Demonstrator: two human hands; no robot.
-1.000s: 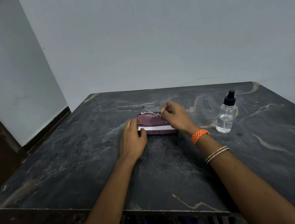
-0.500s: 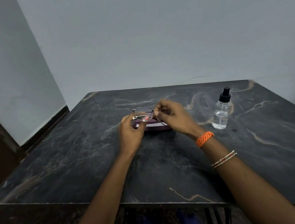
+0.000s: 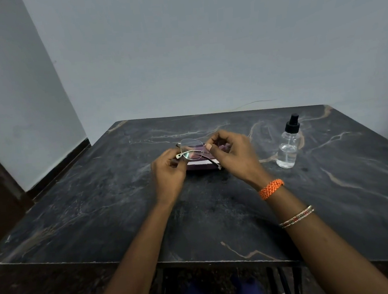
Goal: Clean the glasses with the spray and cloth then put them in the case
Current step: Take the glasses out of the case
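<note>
Holding glasses [image 3: 192, 150] mid-frame, left hand [image 3: 167, 172] and right hand [image 3: 232, 154] each pinching an end; I'd grip only the frame, lenses untouched, above the case [image 3: 201, 166].

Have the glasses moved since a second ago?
Yes. The glasses, which lay on the case, are now lifted above it, held by the left hand and right hand.

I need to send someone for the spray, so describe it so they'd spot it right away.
On the dark marble table, look to the far right, past the right hand. The spray bottle stands upright there alone: small, clear glass with a black pump top, unlike the flat purple case in the middle.
</note>
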